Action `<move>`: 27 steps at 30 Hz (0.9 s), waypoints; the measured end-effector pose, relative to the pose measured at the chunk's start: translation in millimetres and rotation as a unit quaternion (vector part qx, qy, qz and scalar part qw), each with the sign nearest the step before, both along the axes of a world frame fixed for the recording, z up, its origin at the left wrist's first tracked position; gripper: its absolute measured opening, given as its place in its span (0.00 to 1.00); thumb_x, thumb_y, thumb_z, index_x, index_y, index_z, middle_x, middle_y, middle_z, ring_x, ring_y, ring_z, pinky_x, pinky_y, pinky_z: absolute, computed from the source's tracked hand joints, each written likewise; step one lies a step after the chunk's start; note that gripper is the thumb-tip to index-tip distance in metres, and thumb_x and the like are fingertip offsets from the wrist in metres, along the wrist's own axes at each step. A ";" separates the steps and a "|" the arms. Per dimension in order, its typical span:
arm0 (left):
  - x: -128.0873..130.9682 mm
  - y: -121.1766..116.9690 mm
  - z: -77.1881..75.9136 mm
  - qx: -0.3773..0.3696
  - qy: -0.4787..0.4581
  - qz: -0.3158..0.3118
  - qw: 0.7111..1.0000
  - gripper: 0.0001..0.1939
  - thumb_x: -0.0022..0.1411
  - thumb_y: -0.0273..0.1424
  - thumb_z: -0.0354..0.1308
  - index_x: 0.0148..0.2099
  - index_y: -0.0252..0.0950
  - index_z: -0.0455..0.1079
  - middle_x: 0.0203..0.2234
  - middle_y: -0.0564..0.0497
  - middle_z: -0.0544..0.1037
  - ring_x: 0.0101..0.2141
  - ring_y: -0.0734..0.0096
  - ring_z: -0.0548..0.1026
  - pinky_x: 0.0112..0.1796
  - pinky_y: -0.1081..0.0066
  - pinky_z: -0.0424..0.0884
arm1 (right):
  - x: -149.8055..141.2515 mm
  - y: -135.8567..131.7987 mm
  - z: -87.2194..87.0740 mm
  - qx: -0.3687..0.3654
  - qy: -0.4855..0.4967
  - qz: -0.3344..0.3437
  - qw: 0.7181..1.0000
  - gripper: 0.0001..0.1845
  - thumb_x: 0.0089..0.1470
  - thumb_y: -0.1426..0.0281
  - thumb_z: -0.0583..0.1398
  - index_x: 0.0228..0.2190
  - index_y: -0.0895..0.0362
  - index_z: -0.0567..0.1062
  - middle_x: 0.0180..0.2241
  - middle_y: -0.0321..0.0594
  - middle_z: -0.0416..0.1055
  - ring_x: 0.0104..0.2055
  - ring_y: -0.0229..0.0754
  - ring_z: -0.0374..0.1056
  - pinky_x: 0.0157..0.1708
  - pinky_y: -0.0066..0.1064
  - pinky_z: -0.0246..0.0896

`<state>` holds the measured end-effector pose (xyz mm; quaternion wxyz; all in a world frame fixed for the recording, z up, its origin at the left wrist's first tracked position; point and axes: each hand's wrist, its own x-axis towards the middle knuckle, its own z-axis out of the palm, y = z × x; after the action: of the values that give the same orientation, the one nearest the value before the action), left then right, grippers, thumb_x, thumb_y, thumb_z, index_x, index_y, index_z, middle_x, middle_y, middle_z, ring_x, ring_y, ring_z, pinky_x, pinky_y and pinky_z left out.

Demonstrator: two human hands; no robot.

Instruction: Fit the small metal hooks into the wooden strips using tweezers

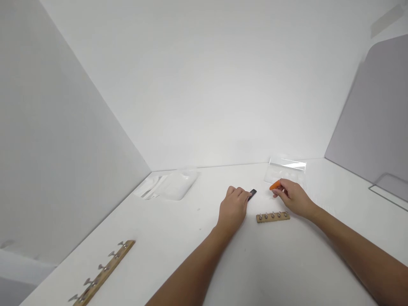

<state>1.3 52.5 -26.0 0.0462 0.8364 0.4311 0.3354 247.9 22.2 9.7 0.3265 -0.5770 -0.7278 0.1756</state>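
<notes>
My left hand rests on the white table, its fingers closed round a small, flat black piece that sticks out past the fingertips; the rest of it is hidden. To the right, my right hand pinches a short orange piece between thumb and fingers, just above the table. Its exact kind does not show. Below and between the hands lies a short wooden strip with several metal hooks or knobs standing along it. Neither hand touches this strip.
A longer wooden strip with several metal knobs lies at the front left. Clear plastic packaging is at the back left, and a clear plastic bag lies behind my right hand. White walls and a grey panel border the table.
</notes>
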 end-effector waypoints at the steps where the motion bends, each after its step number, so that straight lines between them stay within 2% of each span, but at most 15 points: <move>1: -0.2 0.7 -1.0 -0.004 -0.004 0.002 1.000 0.13 0.73 0.25 0.51 0.44 0.41 0.77 0.35 0.48 0.79 0.40 0.59 0.67 0.29 0.68 0.67 | 1.5 0.6 -1.1 0.001 -0.005 -0.001 1.000 0.11 0.67 0.61 0.55 0.38 0.51 0.75 0.34 0.39 0.80 0.32 0.46 0.73 0.35 0.40 0.66; 6: -1.0 2.0 -5.1 -0.011 0.009 0.053 0.999 0.13 0.66 0.20 0.52 0.44 0.38 0.76 0.36 0.46 0.78 0.43 0.54 0.68 0.38 0.61 0.71 | 9.3 2.9 -6.4 0.001 -0.018 -0.006 1.000 0.11 0.67 0.61 0.55 0.41 0.50 0.75 0.36 0.40 0.79 0.34 0.47 0.72 0.35 0.40 0.65; 11: -1.3 -1.8 -4.6 -0.022 0.067 0.107 0.992 0.06 0.65 0.32 0.60 0.40 0.35 0.76 0.35 0.41 0.76 0.44 0.48 0.68 0.42 0.54 0.71 | 14.1 5.5 -7.6 0.010 -0.041 -0.017 0.999 0.12 0.68 0.59 0.54 0.42 0.50 0.74 0.40 0.41 0.78 0.42 0.49 0.73 0.40 0.41 0.67; 15: -1.5 -5.8 -4.0 -0.023 0.113 0.137 0.984 0.08 0.64 0.34 0.61 0.36 0.34 0.75 0.36 0.39 0.73 0.43 0.48 0.67 0.40 0.55 0.69 | 14.6 6.3 -6.0 0.014 -0.061 -0.024 0.998 0.11 0.68 0.59 0.54 0.41 0.51 0.73 0.38 0.41 0.78 0.39 0.48 0.73 0.37 0.40 0.66; 21: -1.5 -7.1 3.9 -0.072 0.151 0.155 0.974 0.07 0.68 0.32 0.59 0.40 0.34 0.77 0.39 0.41 0.75 0.45 0.50 0.68 0.42 0.58 0.67 | 15.8 6.8 -7.6 0.044 -0.010 -0.071 0.996 0.14 0.70 0.58 0.50 0.43 0.52 0.71 0.34 0.39 0.77 0.35 0.45 0.73 0.34 0.37 0.64; 24: -1.9 -5.5 8.8 -0.105 0.131 0.153 0.974 0.06 0.68 0.31 0.60 0.44 0.34 0.75 0.40 0.43 0.76 0.45 0.52 0.69 0.42 0.60 0.67 | 17.5 8.5 -8.8 0.070 -0.012 -0.105 0.992 0.14 0.69 0.58 0.50 0.42 0.52 0.71 0.33 0.39 0.77 0.34 0.46 0.73 0.34 0.36 0.64; 27: -3.1 -2.3 11.3 -0.121 0.093 0.139 0.979 0.04 0.69 0.26 0.57 0.42 0.36 0.73 0.38 0.46 0.76 0.40 0.58 0.72 0.39 0.64 0.67 | 19.8 10.8 -9.0 0.089 0.004 -0.171 0.981 0.14 0.68 0.59 0.50 0.43 0.53 0.71 0.33 0.40 0.77 0.34 0.47 0.73 0.33 0.36 0.63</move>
<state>-1.8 50.1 -14.7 0.0597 0.7842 0.5827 0.2048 267.6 32.9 0.7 0.4042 -0.6614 -0.6295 0.0539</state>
